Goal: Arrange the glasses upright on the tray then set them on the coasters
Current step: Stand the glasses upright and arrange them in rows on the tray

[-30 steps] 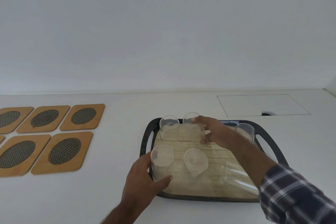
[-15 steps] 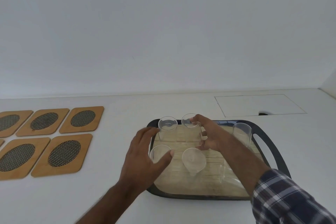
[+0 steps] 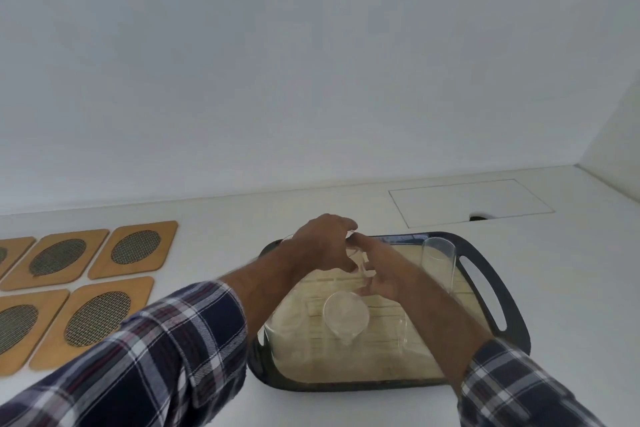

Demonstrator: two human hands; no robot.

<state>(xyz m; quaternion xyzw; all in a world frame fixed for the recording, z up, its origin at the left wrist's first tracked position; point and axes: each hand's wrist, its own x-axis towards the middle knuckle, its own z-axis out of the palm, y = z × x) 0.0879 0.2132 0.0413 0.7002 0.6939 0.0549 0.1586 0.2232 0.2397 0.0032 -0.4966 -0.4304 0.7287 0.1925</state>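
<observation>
A dark-rimmed tray (image 3: pixel 485 274) with a wood-look floor lies on the white counter. My left hand (image 3: pixel 322 248) curls over a clear glass at the tray's back, and the hand hides most of it. My right hand (image 3: pixel 382 276) grips the back-middle glass (image 3: pixel 360 258), which shows only between the two hands. Another glass (image 3: pixel 438 263) stands upright at the back right. A tipped glass (image 3: pixel 346 317) lies in the front middle. A faint glass (image 3: pixel 287 322) is at the front left. One more glass (image 3: pixel 401 326) lies partly under my right forearm. Several wooden coasters (image 3: pixel 136 248) with mesh ovals sit to the left.
A white wall rises behind the counter and a second wall meets it at the far right. A flush rectangular hatch (image 3: pixel 467 201) with a finger notch is set in the counter behind the tray. My plaid sleeves (image 3: pixel 156 357) fill the lower foreground.
My left hand has left the front-left glass and moved back across the tray to meet my right hand at the back glasses. The view has shifted closer and leftward.
</observation>
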